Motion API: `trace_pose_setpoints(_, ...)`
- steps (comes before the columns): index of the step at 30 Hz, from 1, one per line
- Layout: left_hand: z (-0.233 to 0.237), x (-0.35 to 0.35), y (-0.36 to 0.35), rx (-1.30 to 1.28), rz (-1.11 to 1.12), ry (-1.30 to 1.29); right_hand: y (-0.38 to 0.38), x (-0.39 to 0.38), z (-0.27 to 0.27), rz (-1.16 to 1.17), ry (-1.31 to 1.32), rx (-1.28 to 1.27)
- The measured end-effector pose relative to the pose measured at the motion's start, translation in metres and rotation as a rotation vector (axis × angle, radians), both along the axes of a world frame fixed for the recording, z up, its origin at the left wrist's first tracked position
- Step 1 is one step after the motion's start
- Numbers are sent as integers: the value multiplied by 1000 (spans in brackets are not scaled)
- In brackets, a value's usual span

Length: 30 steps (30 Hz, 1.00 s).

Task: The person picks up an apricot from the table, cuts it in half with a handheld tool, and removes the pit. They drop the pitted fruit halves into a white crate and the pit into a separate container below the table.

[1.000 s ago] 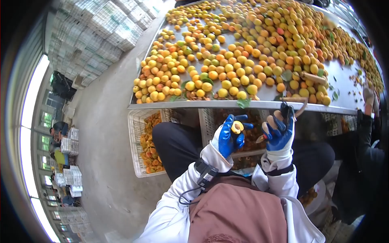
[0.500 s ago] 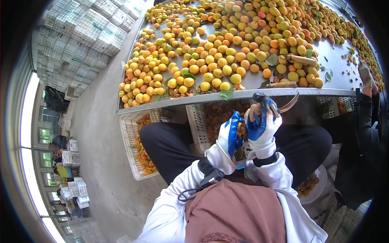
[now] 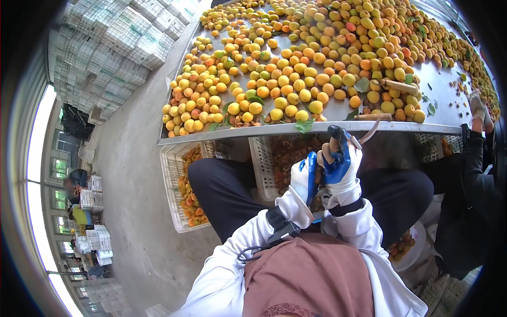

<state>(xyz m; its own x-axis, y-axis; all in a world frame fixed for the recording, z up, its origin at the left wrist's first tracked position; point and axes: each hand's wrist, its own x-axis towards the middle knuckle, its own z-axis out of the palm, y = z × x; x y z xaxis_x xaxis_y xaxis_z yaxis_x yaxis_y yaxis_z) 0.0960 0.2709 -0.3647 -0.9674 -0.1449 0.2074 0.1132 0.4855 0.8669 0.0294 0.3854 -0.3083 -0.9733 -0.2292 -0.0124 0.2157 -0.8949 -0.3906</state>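
My right hand [image 3: 340, 158], in a white and blue glove with bare fingertips showing, is closed round the dark handle of a curved knife [image 3: 365, 135], whose blade points up and to the right. Close beside it on the left, my left hand [image 3: 306, 177], gloved the same way, has its fingers curled inward. Whatever lies between its fingers is mostly hidden. Both hands are above my lap, just in front of the edge of a metal table [image 3: 222, 135] covered with yellow-orange apricots [image 3: 296, 84].
Below the table are a white crate of cut fruit [image 3: 171, 185] and a second crate [image 3: 261, 169]. A white bowl of fruit [image 3: 409, 248] stands low at the right. Another person's arm [image 3: 478, 142] reaches the table's right side. Stacked crates [image 3: 111, 47] rise at the back left.
The view has shifted slightly. My hands remain close together, with the left turned a little more so that its back shows. The knife blade now points more steeply upward.
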Motion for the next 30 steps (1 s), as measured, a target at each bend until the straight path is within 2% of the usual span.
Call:
trace_pose_setpoints(5, 35, 0, 2, -78, -107, 205, 6, -3, 2, 264, -181, -232)
trace_pose_setpoints(9, 36, -2, -4, -123, -64, 211, 13, -2, 7, 297, -113, -61)
trace_pose_setpoints(11, 39, -7, -15, 1141, 142, -589, 14, 5, 12, 181, -79, 188)
trace_pose_setpoints(12, 41, -9, -12, 990, 153, -442, 13, 5, 12, 179, -40, 209)
trace_pose_setpoints(13, 40, -13, -12, 987, 154, -431, 12, 5, 10, 176, 0, 228)
trace_pose_setpoints(15, 39, -16, -16, 762, 281, -120, 2, 13, 0, -5, 15, 886)
trace_pose_setpoints(17, 38, -12, -21, 774, 282, -106, -10, 20, -1, 35, 51, 958)
trace_pose_setpoints(19, 30, -17, -14, 676, 276, 138, -27, 23, -17, 92, 9, 789)
trace_pose_setpoints(20, 33, -16, -11, 837, 234, 144, -26, 26, -2, 161, -11, 778)
trace_pose_setpoints(23, 31, -18, -15, 714, 211, 162, -26, 27, -8, 132, 118, 905)
trace_pose_setpoints(25, 38, -16, -15, 703, 225, 123, -27, 29, -10, 124, 93, 898)
trace_pose_setpoints(27, 43, -16, -15, 859, 178, 49, -28, 29, -9, 118, 69, 890)
trace_pose_setpoints(30, 48, -12, -19, 873, 250, 7, -26, 28, -4, 47, 81, 926)
